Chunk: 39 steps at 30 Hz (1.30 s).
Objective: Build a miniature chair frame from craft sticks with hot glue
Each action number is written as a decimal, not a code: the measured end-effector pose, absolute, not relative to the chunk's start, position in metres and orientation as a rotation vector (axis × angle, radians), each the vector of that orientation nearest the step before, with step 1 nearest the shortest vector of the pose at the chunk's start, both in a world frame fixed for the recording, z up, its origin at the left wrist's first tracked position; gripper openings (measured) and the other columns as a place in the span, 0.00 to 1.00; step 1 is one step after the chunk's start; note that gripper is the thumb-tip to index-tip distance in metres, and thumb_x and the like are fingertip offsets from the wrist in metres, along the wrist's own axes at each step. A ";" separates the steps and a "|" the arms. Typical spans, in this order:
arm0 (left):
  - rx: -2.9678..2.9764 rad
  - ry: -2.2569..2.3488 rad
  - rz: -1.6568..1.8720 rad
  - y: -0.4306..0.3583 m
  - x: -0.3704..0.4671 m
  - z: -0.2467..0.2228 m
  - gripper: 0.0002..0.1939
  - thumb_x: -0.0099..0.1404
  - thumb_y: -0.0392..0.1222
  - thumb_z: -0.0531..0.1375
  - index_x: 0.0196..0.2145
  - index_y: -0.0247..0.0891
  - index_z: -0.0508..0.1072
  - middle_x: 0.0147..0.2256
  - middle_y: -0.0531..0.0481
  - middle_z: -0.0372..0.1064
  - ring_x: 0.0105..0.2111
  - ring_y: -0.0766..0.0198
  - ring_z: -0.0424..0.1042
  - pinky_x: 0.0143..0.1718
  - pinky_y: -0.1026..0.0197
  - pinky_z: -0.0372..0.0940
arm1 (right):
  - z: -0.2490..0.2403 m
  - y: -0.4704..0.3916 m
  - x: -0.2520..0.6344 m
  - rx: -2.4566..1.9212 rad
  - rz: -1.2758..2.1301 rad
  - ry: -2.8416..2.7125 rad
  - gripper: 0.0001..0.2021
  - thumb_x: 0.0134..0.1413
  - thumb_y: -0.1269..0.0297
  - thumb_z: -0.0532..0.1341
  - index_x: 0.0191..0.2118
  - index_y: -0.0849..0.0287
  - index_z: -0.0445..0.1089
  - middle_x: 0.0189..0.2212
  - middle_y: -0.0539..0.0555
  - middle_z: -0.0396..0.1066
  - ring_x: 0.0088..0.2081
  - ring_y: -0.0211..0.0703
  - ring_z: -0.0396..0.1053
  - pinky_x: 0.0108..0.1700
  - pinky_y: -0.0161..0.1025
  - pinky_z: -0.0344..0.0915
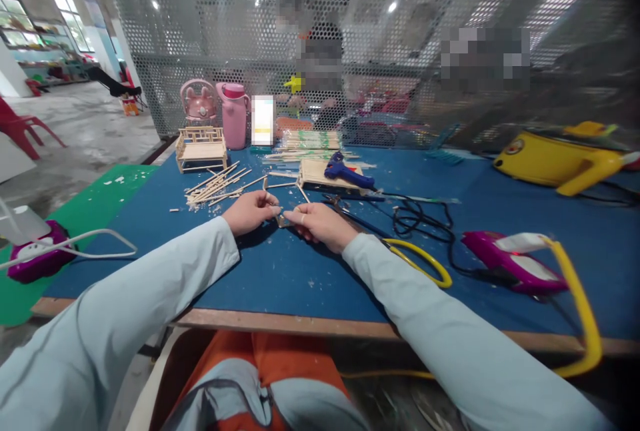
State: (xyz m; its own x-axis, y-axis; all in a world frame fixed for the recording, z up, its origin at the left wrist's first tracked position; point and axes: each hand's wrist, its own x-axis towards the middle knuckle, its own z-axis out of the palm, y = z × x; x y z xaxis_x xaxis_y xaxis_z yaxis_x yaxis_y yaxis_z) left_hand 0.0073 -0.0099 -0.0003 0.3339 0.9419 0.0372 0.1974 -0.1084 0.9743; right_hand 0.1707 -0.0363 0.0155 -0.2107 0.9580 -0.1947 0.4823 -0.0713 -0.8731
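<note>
Near the middle of the blue table [280, 277], my left hand [251, 212] and my right hand [323, 223] almost meet, fingertips pinched together. Between them is a small brownish piece [281, 220], too small to make out clearly; both hands seem to touch it. Just beyond my hands, thin wooden sticks [220, 185] lie in a loose pile to the left. A blue glue gun [345, 172] rests on a flat wooden stick structure [315, 171]. A small stick-built piece of furniture [203, 151] stands at the back left.
A pink bottle [234, 117], a lit phone [263, 121] and bundled sticks [310, 141] line the back by a mesh screen [240, 37]. At right are black cables, a yellow cable loop [425, 264], a purple power strip [520, 264] and a yellow case [535, 157]. A person is behind the mesh.
</note>
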 end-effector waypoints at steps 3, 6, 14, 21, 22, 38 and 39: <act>1.599 1.048 0.898 -0.008 0.007 -0.004 0.07 0.51 0.34 0.60 0.29 0.32 0.66 0.22 0.56 0.64 0.22 0.73 0.62 0.28 0.65 0.57 | 0.016 -0.036 0.170 -1.556 1.185 -1.750 0.17 0.46 0.57 0.60 0.16 0.59 0.57 0.10 0.43 0.56 0.12 0.27 0.51 0.14 0.29 0.44; 1.618 1.043 0.899 -0.006 0.006 -0.007 0.07 0.50 0.33 0.60 0.29 0.32 0.66 0.22 0.56 0.64 0.22 0.72 0.62 0.29 0.65 0.57 | 0.016 -0.036 0.169 -1.560 1.146 -1.779 0.18 0.43 0.55 0.61 0.16 0.60 0.57 0.10 0.43 0.56 0.12 0.27 0.51 0.15 0.30 0.44; 1.648 1.050 0.900 -0.006 0.006 -0.008 0.07 0.51 0.34 0.60 0.29 0.32 0.66 0.23 0.55 0.64 0.23 0.72 0.63 0.30 0.64 0.57 | 0.017 -0.037 0.170 -1.544 1.163 -1.774 0.20 0.39 0.50 0.63 0.16 0.59 0.56 0.10 0.43 0.56 0.12 0.26 0.51 0.15 0.29 0.44; 1.649 1.057 0.902 -0.008 0.006 -0.006 0.05 0.52 0.34 0.59 0.28 0.33 0.66 0.22 0.55 0.64 0.22 0.72 0.62 0.29 0.65 0.58 | 0.012 -0.035 0.172 -1.497 1.273 -1.662 0.19 0.43 0.51 0.61 0.17 0.59 0.56 0.11 0.42 0.55 0.12 0.27 0.50 0.14 0.29 0.44; 1.648 1.059 0.905 -0.008 0.006 -0.005 0.04 0.52 0.34 0.59 0.28 0.33 0.66 0.22 0.55 0.64 0.22 0.72 0.62 0.29 0.65 0.58 | 0.012 -0.034 0.173 -1.498 1.267 -1.662 0.18 0.44 0.53 0.61 0.18 0.59 0.56 0.11 0.42 0.56 0.12 0.27 0.50 0.14 0.29 0.44; 1.655 1.041 0.923 -0.006 0.007 -0.010 0.07 0.50 0.35 0.60 0.29 0.33 0.66 0.23 0.55 0.64 0.23 0.71 0.62 0.30 0.64 0.58 | 0.013 -0.036 0.172 -1.529 1.154 -1.754 0.15 0.46 0.59 0.59 0.17 0.59 0.57 0.11 0.43 0.56 0.12 0.27 0.51 0.14 0.28 0.46; 1.650 1.040 0.927 -0.006 0.007 -0.009 0.06 0.50 0.35 0.60 0.28 0.33 0.66 0.23 0.55 0.64 0.23 0.71 0.62 0.30 0.64 0.58 | 0.013 -0.036 0.172 -1.530 1.176 -1.733 0.15 0.47 0.58 0.58 0.17 0.59 0.56 0.11 0.43 0.56 0.12 0.27 0.51 0.14 0.28 0.45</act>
State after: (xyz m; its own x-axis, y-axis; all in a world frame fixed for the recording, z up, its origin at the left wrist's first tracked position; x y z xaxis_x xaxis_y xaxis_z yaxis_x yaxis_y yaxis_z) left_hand 0.0068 -0.0064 -0.0088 0.3527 0.9293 0.1097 0.2152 -0.1947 0.9570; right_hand 0.1716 -0.0359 0.0129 -0.2088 0.9667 -0.1479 0.4943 -0.0262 -0.8689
